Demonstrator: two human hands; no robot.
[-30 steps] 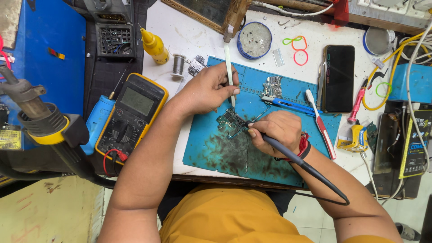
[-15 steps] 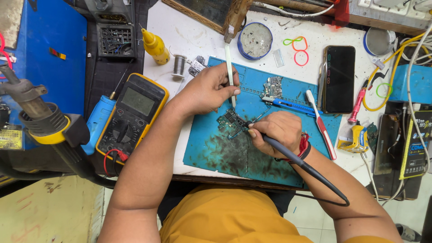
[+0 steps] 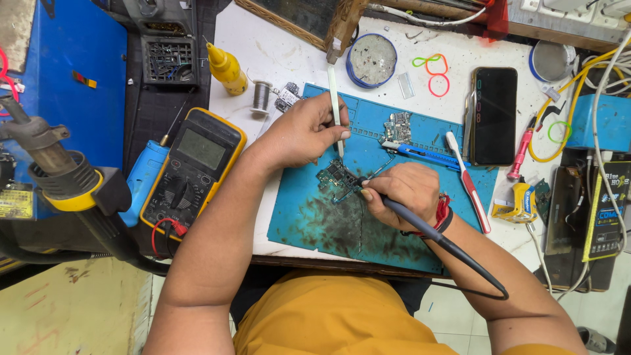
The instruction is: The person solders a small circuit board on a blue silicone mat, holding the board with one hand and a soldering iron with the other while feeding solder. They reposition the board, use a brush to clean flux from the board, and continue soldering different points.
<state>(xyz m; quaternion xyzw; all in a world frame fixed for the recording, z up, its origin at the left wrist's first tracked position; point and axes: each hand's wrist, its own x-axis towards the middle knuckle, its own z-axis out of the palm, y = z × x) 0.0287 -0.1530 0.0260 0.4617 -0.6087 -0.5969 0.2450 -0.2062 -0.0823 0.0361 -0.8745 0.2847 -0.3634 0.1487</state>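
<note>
Our right hand (image 3: 406, 190) is wrapped around a dark soldering iron (image 3: 420, 227), held like a pen, and its tip touches the small circuit board (image 3: 336, 179). Our left hand (image 3: 303, 129) pinches a thin white stick (image 3: 335, 108) that points down at the same board. The board lies on a blue work mat (image 3: 315, 217), between our two hands. The mat is smudged black in front of us. Another small board (image 3: 397, 126) and a blue-handled tool (image 3: 420, 155) sit on the mat just past our right hand. A black phone (image 3: 494, 115) lies to the right on the white surface (image 3: 289, 52). A yellow meter (image 3: 190, 172) sits to the left, beside our left arm.
</note>
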